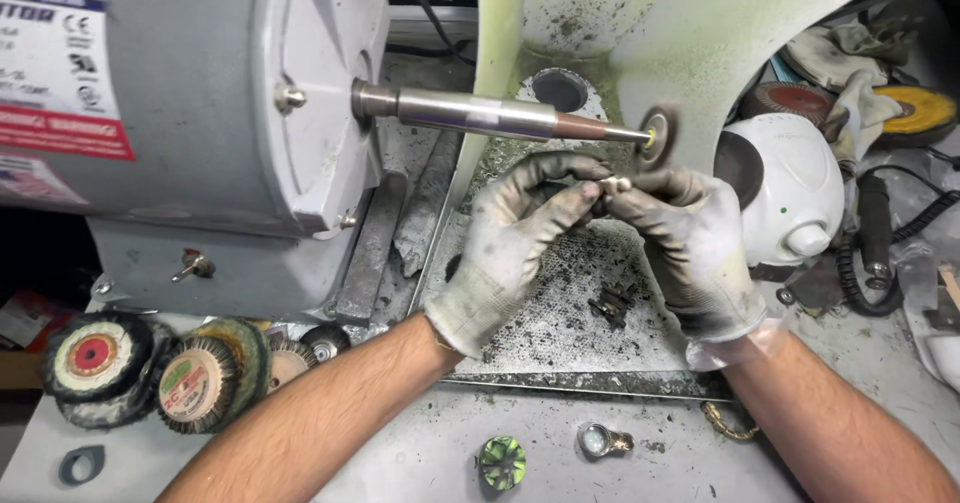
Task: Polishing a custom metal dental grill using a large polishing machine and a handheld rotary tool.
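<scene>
My left hand (510,243) and my right hand (695,248) wear dirty grey gloves and meet at the fingertips on a small metal piece (616,184). Both pinch it just below the small round polishing wheel (655,136) on the tip of the tapered spindle (500,116). The spindle comes out of the big grey polishing motor (190,93) at the left. What the small piece is cannot be made out; the fingers hide most of it.
A perforated metal tray (560,313) lies under my hands with small dark parts (612,306) on it. Several buffing wheels (150,368) sit at the front left. A ring (600,440) and a green disc (502,462) lie on the bench. A white handpiece unit (795,198) stands at the right.
</scene>
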